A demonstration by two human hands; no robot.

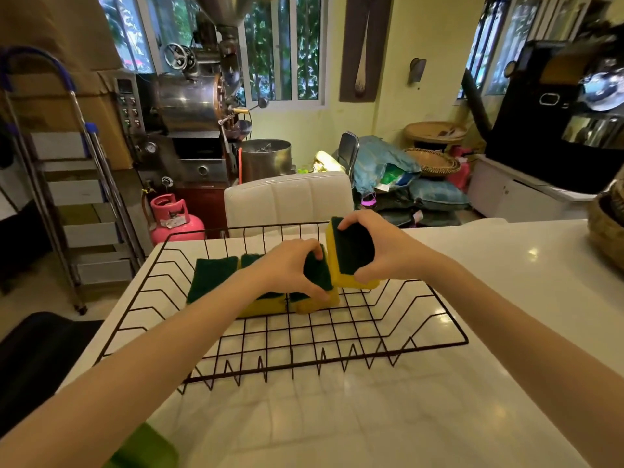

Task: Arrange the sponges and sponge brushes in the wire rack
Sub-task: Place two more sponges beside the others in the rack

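A black wire rack (337, 339) lies on the white table. Several yellow sponges with dark green scrub tops sit in its far half; one flat sponge (211, 276) is at the left. My left hand (290, 268) grips a sponge (319, 275) tilted on edge above the row. My right hand (381, 248) holds another yellow and green sponge (351, 255) upright, just right of the left one and touching it. My forearms hide parts of the row.
A white chair back (287, 201) stands behind the rack. A woven basket (607, 231) sits at the table's right edge. A green object (145, 447) lies at the near left corner. A pink gas cylinder (172, 217) and a ladder (74, 184) stand on the floor to the left.
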